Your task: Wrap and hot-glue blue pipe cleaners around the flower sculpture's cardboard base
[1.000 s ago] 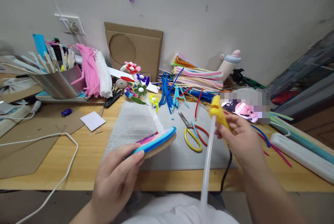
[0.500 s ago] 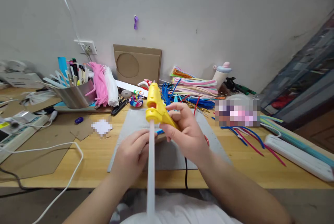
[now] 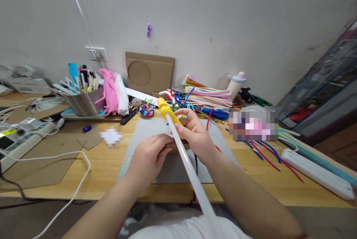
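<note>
My right hand is closed round the handle of a yellow hot glue gun. From the back of the gun a long translucent glue stick slants down to the lower right, towards me. Beneath the gun, my left hand is closed on the edge of a brown cardboard piece, which is mostly hidden by both hands and the stick. The gun's nozzle is out of sight. Both hands are above a grey cutting mat on the wooden table.
A metal holder full of sticks and pens stands at left, with pink pipe cleaners beside it. Bundled pipe cleaners lie at the back. A cardboard panel leans on the wall. A white power strip is at right.
The glue gun has turned, so its stick now slants to the lower right instead of hanging nearly straight towards me. My left hand stays at the cardboard piece. The view has shifted slightly.
</note>
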The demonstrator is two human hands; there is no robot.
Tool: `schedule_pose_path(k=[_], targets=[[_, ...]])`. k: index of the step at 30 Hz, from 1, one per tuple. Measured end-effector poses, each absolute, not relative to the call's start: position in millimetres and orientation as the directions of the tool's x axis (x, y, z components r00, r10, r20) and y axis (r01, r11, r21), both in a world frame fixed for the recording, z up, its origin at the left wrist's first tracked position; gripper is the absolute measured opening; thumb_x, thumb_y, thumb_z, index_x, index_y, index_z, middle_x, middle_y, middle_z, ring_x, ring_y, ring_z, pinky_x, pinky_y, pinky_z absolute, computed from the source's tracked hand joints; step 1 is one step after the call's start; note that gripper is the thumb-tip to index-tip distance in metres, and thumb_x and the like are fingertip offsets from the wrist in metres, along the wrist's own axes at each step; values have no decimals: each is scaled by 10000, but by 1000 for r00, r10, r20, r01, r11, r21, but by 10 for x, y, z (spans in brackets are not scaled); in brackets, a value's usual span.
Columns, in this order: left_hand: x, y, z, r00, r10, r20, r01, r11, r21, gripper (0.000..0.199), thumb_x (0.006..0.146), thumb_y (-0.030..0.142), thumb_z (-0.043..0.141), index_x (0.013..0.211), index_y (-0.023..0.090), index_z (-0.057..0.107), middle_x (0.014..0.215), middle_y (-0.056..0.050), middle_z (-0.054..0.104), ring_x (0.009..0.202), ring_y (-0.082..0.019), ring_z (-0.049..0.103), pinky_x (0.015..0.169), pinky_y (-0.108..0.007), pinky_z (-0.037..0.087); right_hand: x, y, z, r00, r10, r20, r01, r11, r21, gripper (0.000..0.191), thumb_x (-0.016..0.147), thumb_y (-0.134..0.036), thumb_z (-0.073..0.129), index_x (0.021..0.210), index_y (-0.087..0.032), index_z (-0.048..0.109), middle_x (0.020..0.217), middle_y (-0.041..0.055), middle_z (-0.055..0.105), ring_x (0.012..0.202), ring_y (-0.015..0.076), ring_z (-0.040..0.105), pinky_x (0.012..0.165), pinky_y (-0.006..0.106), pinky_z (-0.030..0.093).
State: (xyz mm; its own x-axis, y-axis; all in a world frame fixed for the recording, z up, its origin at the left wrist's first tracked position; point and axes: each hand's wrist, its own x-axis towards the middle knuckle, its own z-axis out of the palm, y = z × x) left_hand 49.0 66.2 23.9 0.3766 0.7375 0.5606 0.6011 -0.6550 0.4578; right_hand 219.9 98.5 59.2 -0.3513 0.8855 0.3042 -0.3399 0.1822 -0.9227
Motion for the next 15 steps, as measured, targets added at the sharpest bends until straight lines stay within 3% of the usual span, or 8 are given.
schedule_pose_path(k=[5,15], targets=[[487,667,240,398,736,548,574,-666,477,203,962,177,512,1124,268,595,1073,-14,722,985,-174,682,840,-319,536,2215,986,544,-364,866,343,-295,242,-924,311,878,-346,673,1103,-253,480,720,-87,554,539,78,514,521,208,467],[464,637,199,391,733,557,560,-669,488,186,929,167,531,1088,245,590,1014,-30,715,941,-194,686,813,-354,557,2219,864,450,-363,828,427,-204,377,-904,249,940,-268,611,1159,-288,493,854,-37,580,654,95,518,562,205,443]])
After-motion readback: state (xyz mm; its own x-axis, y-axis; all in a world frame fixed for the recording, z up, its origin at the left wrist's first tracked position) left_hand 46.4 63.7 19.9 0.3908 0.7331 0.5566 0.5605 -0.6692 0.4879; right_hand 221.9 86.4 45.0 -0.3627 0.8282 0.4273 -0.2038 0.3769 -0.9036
